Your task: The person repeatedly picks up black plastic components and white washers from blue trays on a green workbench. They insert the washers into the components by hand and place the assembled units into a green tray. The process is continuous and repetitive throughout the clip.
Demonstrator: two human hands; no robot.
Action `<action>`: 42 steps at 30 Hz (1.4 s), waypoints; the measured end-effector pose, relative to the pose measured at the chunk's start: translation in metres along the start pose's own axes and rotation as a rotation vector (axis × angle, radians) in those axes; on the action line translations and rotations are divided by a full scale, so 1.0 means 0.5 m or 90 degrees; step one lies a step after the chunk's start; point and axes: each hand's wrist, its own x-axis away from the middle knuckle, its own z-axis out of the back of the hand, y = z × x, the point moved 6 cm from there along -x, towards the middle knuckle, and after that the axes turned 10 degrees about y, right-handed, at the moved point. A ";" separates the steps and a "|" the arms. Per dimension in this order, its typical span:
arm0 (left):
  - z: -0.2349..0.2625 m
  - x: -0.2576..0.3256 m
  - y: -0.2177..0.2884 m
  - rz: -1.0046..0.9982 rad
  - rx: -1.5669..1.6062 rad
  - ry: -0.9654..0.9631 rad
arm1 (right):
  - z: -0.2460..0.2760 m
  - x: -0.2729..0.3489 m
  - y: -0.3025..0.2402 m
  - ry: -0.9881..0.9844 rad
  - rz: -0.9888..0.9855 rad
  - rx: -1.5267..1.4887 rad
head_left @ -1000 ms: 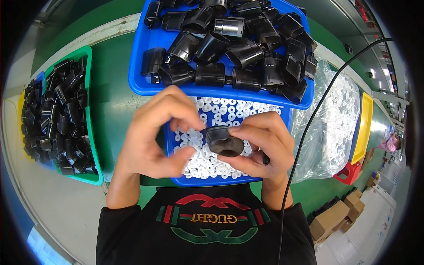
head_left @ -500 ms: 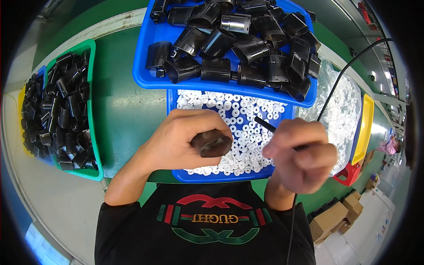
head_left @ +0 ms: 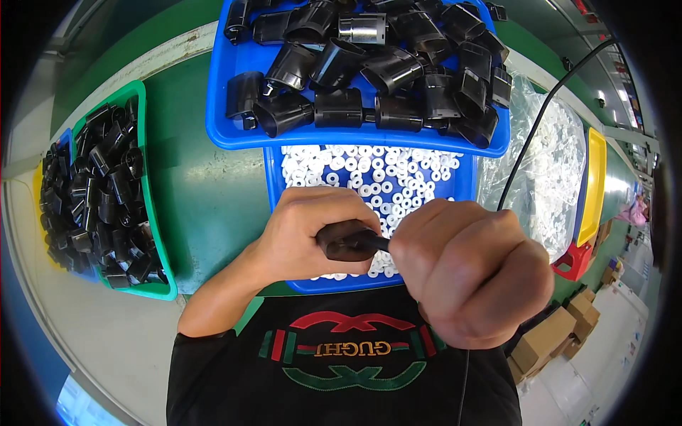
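My left hand [head_left: 291, 231] is closed round a short black plastic tube [head_left: 334, 243], its open end turned to the right and toward me. In the fist of my right hand [head_left: 476, 273] is a thin black rod [head_left: 380, 243]. The rod's tip meets the open end of the tube; how deep it goes in, I cannot tell. Both hands are above a blue tray [head_left: 465, 186] strewn with small white plastic rings [head_left: 387, 188], and they hide part of it.
A blue bin [head_left: 217, 106] of black tube parts overlaps the tray's far side. On the left stands a green bin [head_left: 150, 184] full of similar parts. To the right lie a clear plastic bag [head_left: 550, 170] of white pieces and a yellow tray [head_left: 595, 184]. A black cable [head_left: 536, 128] hangs near my right hand.
My right hand has moved left and closer to the camera, bringing the rod to the end of the tube. My left hand still grips the tube, now tilted more to the right.
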 end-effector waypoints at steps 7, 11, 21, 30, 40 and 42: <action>-0.002 -0.001 0.003 0.022 0.000 0.006 | -0.014 -0.005 0.008 -0.064 0.008 0.038; -0.004 0.001 0.003 -0.001 0.017 0.009 | -0.015 -0.001 0.016 -0.045 0.018 0.018; -0.003 0.002 0.002 -0.028 0.005 0.017 | -0.015 0.011 0.028 -0.030 0.010 0.035; 0.013 -0.006 0.017 -0.069 -0.093 0.027 | -0.012 0.033 0.049 0.024 0.051 0.113; 0.054 -0.015 0.051 -0.071 -0.148 0.025 | 0.029 -0.019 -0.108 -0.026 0.104 0.083; 0.060 -0.018 0.061 -0.087 -0.176 0.039 | 0.044 -0.014 -0.102 -0.055 0.116 0.178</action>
